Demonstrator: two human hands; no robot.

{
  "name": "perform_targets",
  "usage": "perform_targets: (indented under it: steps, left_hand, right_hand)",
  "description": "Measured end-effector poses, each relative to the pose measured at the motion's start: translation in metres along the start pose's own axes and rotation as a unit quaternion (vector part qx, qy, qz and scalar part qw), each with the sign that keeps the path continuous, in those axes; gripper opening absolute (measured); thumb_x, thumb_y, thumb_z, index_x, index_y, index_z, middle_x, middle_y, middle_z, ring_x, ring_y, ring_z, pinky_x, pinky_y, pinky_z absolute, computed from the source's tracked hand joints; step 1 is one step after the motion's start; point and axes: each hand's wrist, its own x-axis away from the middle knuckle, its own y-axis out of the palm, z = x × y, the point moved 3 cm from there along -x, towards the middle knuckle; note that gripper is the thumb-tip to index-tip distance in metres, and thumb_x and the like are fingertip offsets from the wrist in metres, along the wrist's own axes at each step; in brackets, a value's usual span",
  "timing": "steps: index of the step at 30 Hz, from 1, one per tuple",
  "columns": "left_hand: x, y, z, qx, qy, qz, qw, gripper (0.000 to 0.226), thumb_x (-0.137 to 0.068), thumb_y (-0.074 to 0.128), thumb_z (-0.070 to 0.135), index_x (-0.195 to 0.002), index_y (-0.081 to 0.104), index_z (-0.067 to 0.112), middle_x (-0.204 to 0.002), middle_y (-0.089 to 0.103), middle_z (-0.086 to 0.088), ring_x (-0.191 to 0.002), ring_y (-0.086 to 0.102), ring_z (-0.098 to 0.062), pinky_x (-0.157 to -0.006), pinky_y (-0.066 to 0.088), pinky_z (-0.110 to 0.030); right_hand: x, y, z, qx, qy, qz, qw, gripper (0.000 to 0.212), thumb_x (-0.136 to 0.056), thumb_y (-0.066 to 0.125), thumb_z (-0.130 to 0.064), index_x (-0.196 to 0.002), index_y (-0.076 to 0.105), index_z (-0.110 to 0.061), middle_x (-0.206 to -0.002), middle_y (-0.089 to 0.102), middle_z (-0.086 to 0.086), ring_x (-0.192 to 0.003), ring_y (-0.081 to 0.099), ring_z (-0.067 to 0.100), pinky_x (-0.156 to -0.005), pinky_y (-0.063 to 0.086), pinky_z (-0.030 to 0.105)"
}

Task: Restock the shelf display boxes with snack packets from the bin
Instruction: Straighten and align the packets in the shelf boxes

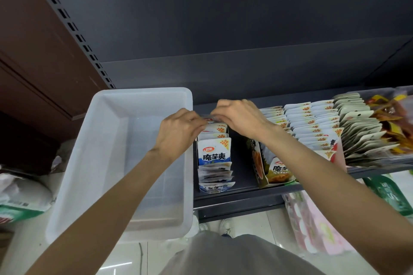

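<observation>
Blue-and-white foil snack packets [214, 154] stand on edge in the narrow cardboard display box [199, 187] on the dark shelf [237, 196], beside the translucent white plastic bin [93, 131], which looks empty. Left hand [178, 133] and right hand [239, 118] each pinch the rearmost packets' top edges. Light, limp and slick, they are probably best held by those flat seams.

The bin [105, 158] was translucent white, its floor faintly gridded. The packets in the display box [214, 154] were white with a blue band, dark lettering, a small red oval logo and an orange corner badge. The neighbouring box [266, 172] showed green, orange and brown print. Rows of white packets [308, 123] carried orange and red marks; further right lay pale grey-green cards [359, 127] and yellow-red wrappers [393, 114]. The shelf [234, 196] was dark grey.
</observation>
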Motion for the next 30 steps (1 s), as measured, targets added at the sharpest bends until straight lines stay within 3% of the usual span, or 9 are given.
perform_targets:
  steps: [5,10,14,18,20,22,25,28,30]
  left_hand:
    - [0.000,0.002,0.000,0.004,-0.038,-0.011,0.999,0.011,-0.074,0.079,0.018,-0.082,0.074,0.013,-0.081,0.061,-0.004,-0.072,0.059,-0.023,-0.051,0.048,-0.028]
    - [-0.007,-0.008,0.006,0.020,-0.055,0.046,0.997,0.006,-0.078,0.076,0.021,-0.080,0.072,0.016,-0.084,0.061,-0.002,-0.080,0.050,-0.012,-0.051,0.039,-0.020]
    - [-0.002,0.006,0.001,0.017,-0.079,-0.035,0.996,0.009,-0.076,0.077,0.023,-0.080,0.073,0.016,-0.112,0.061,-0.007,-0.101,0.058,-0.026,-0.065,0.053,-0.035]
    - [0.004,0.013,-0.002,0.080,-0.141,-0.052,0.985,0.016,-0.079,0.075,0.024,-0.092,0.073,0.015,-0.125,0.056,-0.008,-0.108,0.057,-0.024,-0.078,0.051,-0.035]
    - [0.006,0.015,-0.004,0.198,-0.189,-0.057,0.960,0.019,-0.083,0.070,0.024,-0.100,0.070,0.016,-0.128,0.053,-0.004,-0.109,0.054,-0.013,-0.085,0.049,-0.031]
    - [0.006,0.014,-0.002,0.324,-0.251,-0.041,0.911,0.016,-0.087,0.065,0.020,-0.103,0.065,0.016,-0.124,0.056,0.000,-0.106,0.055,-0.009,-0.091,0.050,-0.028]
    - [0.007,0.009,0.003,0.400,-0.347,-0.007,0.848,0.010,-0.090,0.061,0.016,-0.098,0.056,0.019,-0.118,0.058,0.003,-0.095,0.058,-0.002,-0.080,0.050,-0.013]
    - [0.011,0.002,0.001,0.290,-0.318,-0.008,0.903,0.014,-0.086,0.067,0.014,-0.094,0.056,0.019,-0.103,0.059,0.006,-0.085,0.058,-0.006,-0.068,0.044,-0.004]
    - [0.016,0.002,-0.002,0.240,-0.267,-0.053,0.932,0.013,-0.081,0.072,0.015,-0.090,0.063,0.016,-0.096,0.063,0.004,-0.080,0.059,-0.008,-0.067,0.049,-0.014]
  right_hand:
    - [0.007,-0.002,-0.003,-0.028,0.053,0.105,0.993,0.002,-0.088,0.063,-0.011,-0.089,0.062,-0.012,-0.073,0.066,0.001,-0.060,0.061,0.024,-0.053,0.035,0.026]
    - [0.005,-0.001,0.005,-0.052,0.093,0.025,0.994,0.015,-0.094,0.054,-0.018,-0.098,0.068,-0.015,-0.094,0.070,0.001,-0.086,0.063,0.024,-0.067,0.042,0.032]
    - [0.006,-0.007,0.007,-0.080,0.081,0.027,0.993,0.019,-0.094,0.055,-0.018,-0.106,0.070,-0.017,-0.098,0.069,0.000,-0.090,0.063,0.020,-0.076,0.049,0.037]
    - [0.006,-0.009,0.002,-0.060,0.065,0.024,0.996,0.023,-0.096,0.053,-0.018,-0.112,0.069,-0.017,-0.104,0.068,0.002,-0.096,0.062,0.022,-0.077,0.049,0.036]
    - [0.004,-0.008,0.001,-0.056,0.061,0.002,0.997,0.024,-0.096,0.051,-0.016,-0.112,0.069,-0.018,-0.105,0.067,0.004,-0.097,0.062,0.024,-0.079,0.050,0.040]
    - [0.005,-0.007,0.003,-0.074,0.075,-0.016,0.994,0.027,-0.097,0.049,-0.015,-0.116,0.067,-0.019,-0.110,0.064,0.005,-0.098,0.061,0.024,-0.081,0.050,0.042]
    - [0.019,-0.006,0.004,-0.095,0.128,0.033,0.987,0.034,-0.096,0.051,-0.015,-0.130,0.057,-0.019,-0.124,0.055,0.006,-0.102,0.058,0.018,-0.086,0.049,0.032]
    - [0.049,-0.010,0.001,-0.143,0.189,0.172,0.956,0.019,-0.092,0.058,-0.013,-0.109,0.066,-0.014,-0.104,0.062,0.002,-0.086,0.060,0.013,-0.076,0.050,0.026]
    - [0.060,-0.003,-0.003,-0.146,0.200,0.154,0.957,0.010,-0.090,0.061,-0.014,-0.097,0.068,-0.015,-0.093,0.067,0.000,-0.082,0.062,0.012,-0.074,0.053,0.029]
